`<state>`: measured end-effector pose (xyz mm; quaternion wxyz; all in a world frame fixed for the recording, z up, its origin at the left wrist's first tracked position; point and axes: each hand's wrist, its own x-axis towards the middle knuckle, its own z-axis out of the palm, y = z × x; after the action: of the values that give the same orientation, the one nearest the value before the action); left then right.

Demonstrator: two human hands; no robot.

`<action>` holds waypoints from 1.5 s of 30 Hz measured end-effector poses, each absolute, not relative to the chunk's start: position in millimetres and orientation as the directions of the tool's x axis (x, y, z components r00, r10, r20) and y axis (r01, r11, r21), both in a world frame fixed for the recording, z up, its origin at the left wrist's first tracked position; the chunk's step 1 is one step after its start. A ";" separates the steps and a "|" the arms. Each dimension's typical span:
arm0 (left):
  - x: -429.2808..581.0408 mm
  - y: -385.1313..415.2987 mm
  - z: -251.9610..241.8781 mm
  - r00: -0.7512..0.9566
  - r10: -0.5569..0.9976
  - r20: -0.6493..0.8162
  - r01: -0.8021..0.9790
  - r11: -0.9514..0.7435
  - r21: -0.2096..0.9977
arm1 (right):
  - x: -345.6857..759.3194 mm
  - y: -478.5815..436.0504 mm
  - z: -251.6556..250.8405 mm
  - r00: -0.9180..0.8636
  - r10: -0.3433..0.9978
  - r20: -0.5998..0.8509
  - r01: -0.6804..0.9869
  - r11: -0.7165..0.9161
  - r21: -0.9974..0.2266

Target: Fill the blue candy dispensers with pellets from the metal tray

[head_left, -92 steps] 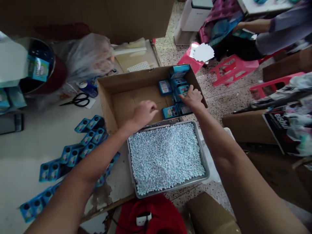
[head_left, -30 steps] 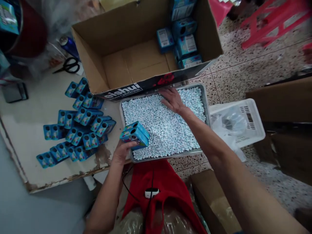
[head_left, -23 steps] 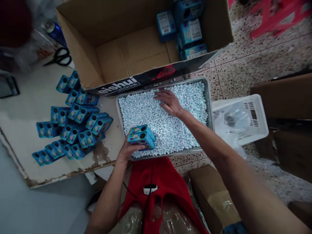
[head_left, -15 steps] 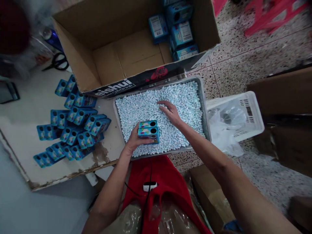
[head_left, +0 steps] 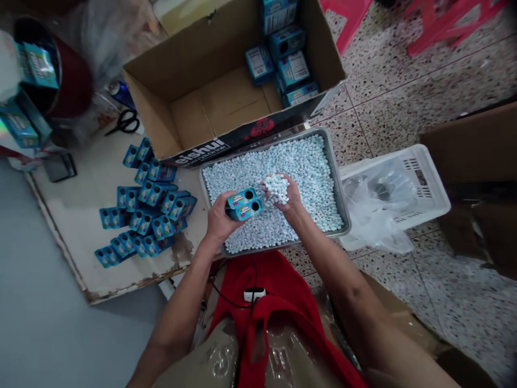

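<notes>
Blue-white pellets (head_left: 277, 188) heaped in the cupped right hand (head_left: 292, 197) could spill if tipped, the left hand (head_left: 221, 217) pinching two cartons (head_left: 242, 209) at nine o'clock.

The single camera sits on the person's head and looks forward and steeply down over the red apron (head_left: 238, 275), which fills the bottom middle. It is near enough that the left hand (head_left: 219, 220) and right hand (head_left: 295, 198) show clearly around the centre, above the tray (head_left: 344, 226), whose four corners all fit in frame. The table's (head_left: 99, 172) near left corner lies lower left; the carton's (head_left: 202, 102) far right corner meets the top edge.
</notes>
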<state>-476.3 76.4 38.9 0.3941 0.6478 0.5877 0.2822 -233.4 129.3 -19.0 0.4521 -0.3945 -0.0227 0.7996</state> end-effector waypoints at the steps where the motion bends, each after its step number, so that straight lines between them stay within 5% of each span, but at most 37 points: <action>1: -477.8 78.4 38.4 0.146 0.985 -0.091 0.571 -0.009 0.821 | -236.5 126.5 -11.3 -0.243 0.789 -0.565 -0.688 -0.550 -0.472; 5: -470.2 85.8 34.7 0.135 0.989 -0.061 0.592 -0.031 0.805 | -252.1 116.6 24.2 -0.036 0.944 -0.329 -0.514 -0.300 -0.804; 11: -449.8 88.7 33.2 0.099 0.993 -0.070 0.501 0.011 0.865 | -262.7 115.5 56.3 0.142 0.975 -0.171 -0.329 -0.116 -0.937; 25: -438.6 102.0 21.5 0.179 0.981 -0.081 0.458 -0.011 0.889 | -243.7 126.9 76.5 0.043 0.999 0.016 -0.078 0.019 -0.997; 45: -419.8 121.7 16.3 0.192 0.979 -0.066 0.402 -0.017 0.915 | -255.7 121.4 80.9 0.096 0.995 0.012 -0.140 0.026 -0.990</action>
<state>-419.8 121.7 16.3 0.4409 0.6335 0.5451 0.3272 -255.7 121.4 80.9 0.5620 -0.4820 -0.4439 0.5048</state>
